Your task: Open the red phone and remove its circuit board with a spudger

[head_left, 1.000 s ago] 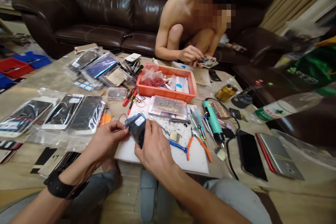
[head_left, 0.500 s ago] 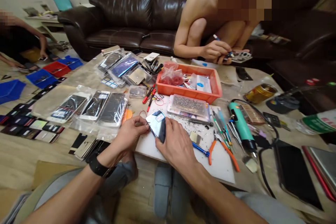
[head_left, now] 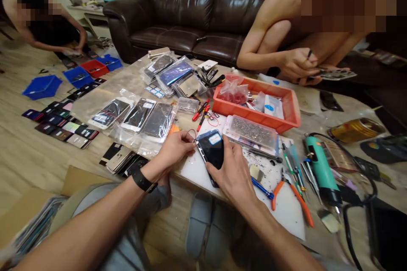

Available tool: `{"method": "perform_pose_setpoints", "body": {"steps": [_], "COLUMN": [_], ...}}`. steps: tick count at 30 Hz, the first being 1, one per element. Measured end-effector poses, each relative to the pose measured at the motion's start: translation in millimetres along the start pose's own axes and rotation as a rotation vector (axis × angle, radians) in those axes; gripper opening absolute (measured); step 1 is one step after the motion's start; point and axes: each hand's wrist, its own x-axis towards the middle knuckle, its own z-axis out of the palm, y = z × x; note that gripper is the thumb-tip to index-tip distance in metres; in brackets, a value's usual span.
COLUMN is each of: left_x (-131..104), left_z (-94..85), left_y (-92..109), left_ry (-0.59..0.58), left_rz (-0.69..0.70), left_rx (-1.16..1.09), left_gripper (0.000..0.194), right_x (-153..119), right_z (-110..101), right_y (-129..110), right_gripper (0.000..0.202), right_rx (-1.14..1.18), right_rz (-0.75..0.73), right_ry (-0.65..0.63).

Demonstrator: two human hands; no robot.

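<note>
Head view: phone over white mat; right hand clamped across it from 4 o'clock; left hand at 10 o'clock corner, fingertips bunched, cannot tell if gripping. Likely light, stiff, slick, fragile; hold long edges. Bare mat 8 o'clock, mat edge 6, clear box crowds 2.

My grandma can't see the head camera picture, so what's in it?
One person's right hand holds a dark phone-shaped object over a white mat, the left hand at its edge. Orange-handled pliers and an orange tray lie nearby.
</note>
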Motion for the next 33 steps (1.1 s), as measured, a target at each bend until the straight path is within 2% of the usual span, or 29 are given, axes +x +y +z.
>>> {"method": "perform_pose_setpoints", "body": {"steps": [5,8,12,16,21,26,29,33], "left_x": [8,10,12,13,9,1,-1,3], "left_z": [-2.4,-2.8,-2.6,2.9,16.5,27.3,28.8,22.2], "left_y": [-4,-3,-2,-4,-2,2,3,5], "left_ry": [0.007,0.008,0.017,-0.006,-0.037,-0.065,-0.075,-0.028], "left_rz": [-0.002,-0.001,0.009,0.027,0.168,0.317,0.349,0.349], "left_rx": [0.020,0.039,0.082,0.191,0.422,0.623,0.669,0.644], "left_gripper": [0.016,0.015,0.012,0.010,0.014,0.014,0.016,0.015], "right_x": [7,11,15,17,19,20,20,20], "right_z": [-3,-1,-1,-12,-29,-32,-30,-29], "right_y": [10,22,39,46,45,44,44,46], "right_gripper": [0.091,0.080,0.064,0.055,0.058,0.060,0.056,0.055], "right_rx": [0.270,0.451,0.582,0.731,1.064,1.135,1.120,1.096], "right_rz": [0.152,0.179,0.197,0.215,0.426,0.461,0.437,0.409], "right_ry": [-0.043,-0.012,-0.017,-0.057,-0.068,-0.028,-0.024,-0.019]}}
